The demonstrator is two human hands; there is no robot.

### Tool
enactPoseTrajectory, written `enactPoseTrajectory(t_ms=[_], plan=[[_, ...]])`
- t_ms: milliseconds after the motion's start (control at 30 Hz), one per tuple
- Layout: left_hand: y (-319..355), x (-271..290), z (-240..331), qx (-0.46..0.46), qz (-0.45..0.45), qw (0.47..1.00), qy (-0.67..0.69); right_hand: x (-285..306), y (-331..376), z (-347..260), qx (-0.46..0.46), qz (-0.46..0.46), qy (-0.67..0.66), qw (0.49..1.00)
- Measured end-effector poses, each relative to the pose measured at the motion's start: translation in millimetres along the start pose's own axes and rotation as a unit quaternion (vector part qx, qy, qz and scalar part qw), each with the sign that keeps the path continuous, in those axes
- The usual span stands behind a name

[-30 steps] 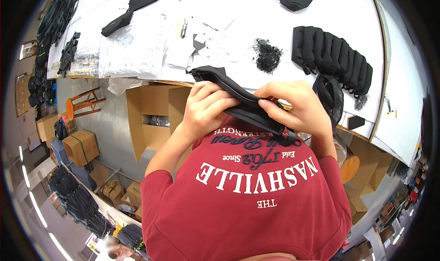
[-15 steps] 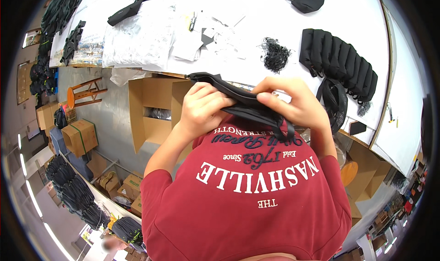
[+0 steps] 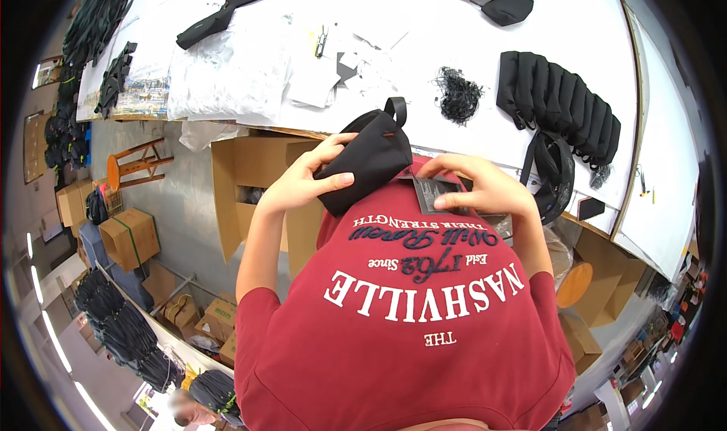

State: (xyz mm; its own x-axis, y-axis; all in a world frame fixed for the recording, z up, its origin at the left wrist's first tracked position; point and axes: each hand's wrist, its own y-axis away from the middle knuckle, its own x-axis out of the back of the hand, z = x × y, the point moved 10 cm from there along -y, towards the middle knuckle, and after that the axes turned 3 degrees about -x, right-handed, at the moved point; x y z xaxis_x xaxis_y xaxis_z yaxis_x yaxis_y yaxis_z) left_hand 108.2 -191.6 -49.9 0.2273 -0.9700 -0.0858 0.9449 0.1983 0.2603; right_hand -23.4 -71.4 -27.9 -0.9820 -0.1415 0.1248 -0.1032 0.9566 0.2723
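Left hand (image 3: 303, 183) grips a soft black fabric pouch (image 3: 363, 161) held against the chest, below the white worktop (image 3: 485, 140) edge. Right hand (image 3: 485, 192) pinches a flat dark card tag (image 3: 433, 192) beside it.

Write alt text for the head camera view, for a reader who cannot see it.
Seen from above, a person in a red shirt holds a small black pouch in the left hand and a dark card tag under the right hand. Ahead, a white table carries a row of black pouches, a tangle of black cords and papers.
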Motion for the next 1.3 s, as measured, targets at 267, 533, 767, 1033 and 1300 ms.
enactPoseTrajectory(t_ms=[267,533,767,1033,1300], plan=[[9,35,-27,0.09,0.037,0.992,0.079,40,20,8,-0.034,0.186,-0.295,0.937],[8,20,-4,-0.002,-0.082,0.997,-0.013,75,-2,64,0.179,0.345,-0.476,0.789],[15,6,0,-0.015,-0.118,0.992,-0.042,10,-82,77,0.009,0.342,-0.612,0.713],[25,9,-2,-0.021,-0.117,0.993,-0.03,-5,-103,56,-0.074,0.378,-0.552,0.74],[18,19,14,-0.106,-0.064,0.975,-0.182,48,-75,13,0.048,0.401,-0.223,0.887]])
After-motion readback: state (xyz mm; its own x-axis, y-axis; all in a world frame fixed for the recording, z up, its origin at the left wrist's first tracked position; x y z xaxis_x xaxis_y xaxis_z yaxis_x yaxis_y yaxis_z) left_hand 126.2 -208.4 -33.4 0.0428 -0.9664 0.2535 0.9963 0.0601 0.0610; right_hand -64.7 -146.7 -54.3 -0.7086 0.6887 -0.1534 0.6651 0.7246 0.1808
